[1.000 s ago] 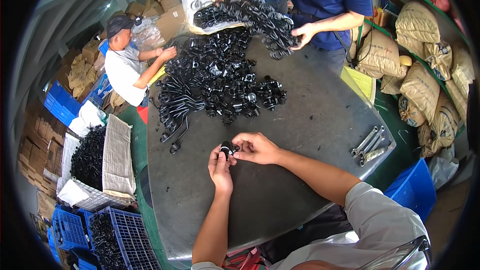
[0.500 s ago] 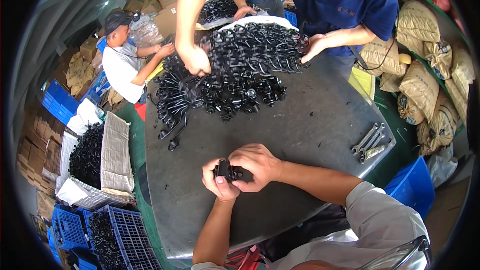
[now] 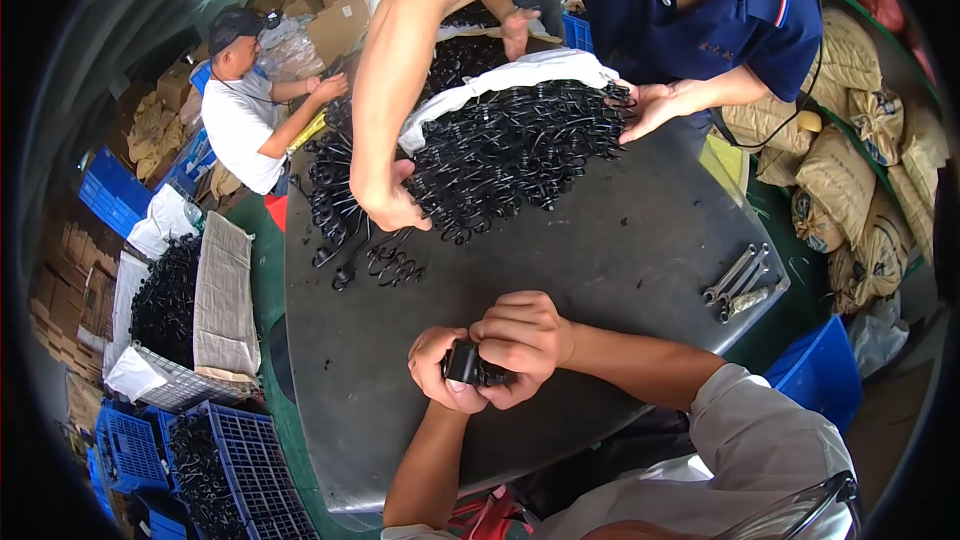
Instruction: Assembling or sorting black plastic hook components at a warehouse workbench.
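Observation:
Close together above the near part of the dark table [image 3: 640,270], my left hand [image 3: 437,372] and my right hand [image 3: 524,340] grip a small glossy black part [image 3: 464,362]. Its exact kind is hard to make out, as my fingers cover much of it. My left fingers and thumb wrap its left side, and my right fingers close over its right end. Farther off on the table lies a large heap of black looped parts with thin curved stems [image 3: 510,155].
Across the table, a person in a navy shirt [image 3: 690,30] handles a white cloth-lined load over the heap. Wrenches [image 3: 738,275] lie at the right corner. Blue crates [image 3: 255,480] and a lined basket [image 3: 225,300] stand left, a blue bin [image 3: 818,370] right, sacks [image 3: 840,185] beyond.
The black part has turned slightly in my hands, and my right fingers have curled further over it. Opposite me, the person has leaned in, and more black parts have spread onto the table.

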Demonstrator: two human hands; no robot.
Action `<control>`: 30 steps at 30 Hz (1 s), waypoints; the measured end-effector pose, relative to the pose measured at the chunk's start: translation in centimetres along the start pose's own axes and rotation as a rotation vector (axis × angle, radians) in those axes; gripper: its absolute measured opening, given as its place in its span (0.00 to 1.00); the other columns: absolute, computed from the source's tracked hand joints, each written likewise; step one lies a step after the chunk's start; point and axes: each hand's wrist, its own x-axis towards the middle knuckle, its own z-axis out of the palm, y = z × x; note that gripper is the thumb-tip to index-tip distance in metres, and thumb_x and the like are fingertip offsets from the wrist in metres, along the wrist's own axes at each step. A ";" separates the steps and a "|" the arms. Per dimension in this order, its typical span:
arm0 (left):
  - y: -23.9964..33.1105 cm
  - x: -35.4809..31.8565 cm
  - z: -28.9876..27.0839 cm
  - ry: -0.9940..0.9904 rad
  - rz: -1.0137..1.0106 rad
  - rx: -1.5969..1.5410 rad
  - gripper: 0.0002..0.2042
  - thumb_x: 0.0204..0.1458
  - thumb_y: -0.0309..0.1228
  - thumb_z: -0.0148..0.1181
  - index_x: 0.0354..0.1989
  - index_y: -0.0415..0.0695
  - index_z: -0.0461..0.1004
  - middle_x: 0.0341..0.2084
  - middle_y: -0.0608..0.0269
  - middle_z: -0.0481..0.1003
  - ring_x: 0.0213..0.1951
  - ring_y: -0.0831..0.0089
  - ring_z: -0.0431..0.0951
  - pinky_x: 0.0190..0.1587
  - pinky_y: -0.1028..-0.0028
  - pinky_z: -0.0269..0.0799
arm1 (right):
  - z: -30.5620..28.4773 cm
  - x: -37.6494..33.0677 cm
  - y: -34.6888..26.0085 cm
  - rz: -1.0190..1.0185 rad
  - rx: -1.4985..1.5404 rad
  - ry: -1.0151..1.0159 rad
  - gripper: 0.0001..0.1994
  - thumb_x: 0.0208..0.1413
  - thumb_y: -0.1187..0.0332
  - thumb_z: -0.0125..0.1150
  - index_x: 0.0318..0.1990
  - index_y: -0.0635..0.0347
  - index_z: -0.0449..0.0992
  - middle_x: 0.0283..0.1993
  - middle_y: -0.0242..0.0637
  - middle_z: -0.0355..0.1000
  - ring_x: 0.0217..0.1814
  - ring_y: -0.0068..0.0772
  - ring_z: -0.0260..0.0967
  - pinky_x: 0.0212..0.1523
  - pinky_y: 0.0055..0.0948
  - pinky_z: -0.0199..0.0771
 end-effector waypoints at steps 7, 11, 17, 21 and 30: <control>0.9 0.8 0.2 -0.142 -0.192 -0.188 0.25 0.59 0.49 0.44 0.44 0.34 0.70 0.35 0.52 0.75 0.32 0.67 0.75 0.36 0.67 0.73 | 0.5 -0.7 0.5 0.094 0.067 0.084 0.20 0.50 0.59 0.62 0.44 0.65 0.71 0.32 0.47 0.74 0.24 0.42 0.73 0.26 0.36 0.74; 0.8 1.5 0.7 -0.127 -0.213 -0.168 0.25 0.59 0.47 0.44 0.45 0.33 0.71 0.31 0.51 0.77 0.30 0.64 0.77 0.34 0.66 0.75 | -0.1 -0.2 0.4 0.120 -0.017 -0.079 0.23 0.50 0.61 0.61 0.51 0.67 0.73 0.32 0.45 0.74 0.25 0.43 0.74 0.28 0.36 0.76; 0.7 1.5 1.1 -0.164 -0.349 -0.186 0.24 0.62 0.46 0.44 0.46 0.32 0.70 0.33 0.46 0.78 0.32 0.59 0.80 0.35 0.64 0.75 | -0.4 0.2 0.7 0.221 0.010 -0.124 0.21 0.51 0.64 0.63 0.49 0.69 0.74 0.32 0.45 0.76 0.24 0.41 0.75 0.26 0.35 0.77; 0.0 1.2 1.1 -0.184 -0.396 -0.204 0.24 0.64 0.45 0.44 0.49 0.31 0.69 0.35 0.45 0.78 0.35 0.59 0.80 0.38 0.63 0.75 | -0.2 0.3 0.9 0.283 0.013 -0.139 0.22 0.47 0.68 0.64 0.50 0.69 0.74 0.31 0.44 0.76 0.24 0.42 0.75 0.26 0.35 0.77; -0.2 1.3 1.7 -0.319 -0.443 -0.239 0.21 0.67 0.43 0.45 0.53 0.35 0.68 0.29 0.52 0.77 0.29 0.66 0.78 0.33 0.66 0.73 | -1.1 0.1 1.7 0.392 -0.007 -0.155 0.20 0.39 0.72 0.64 0.45 0.62 0.76 0.28 0.37 0.74 0.21 0.40 0.71 0.23 0.33 0.72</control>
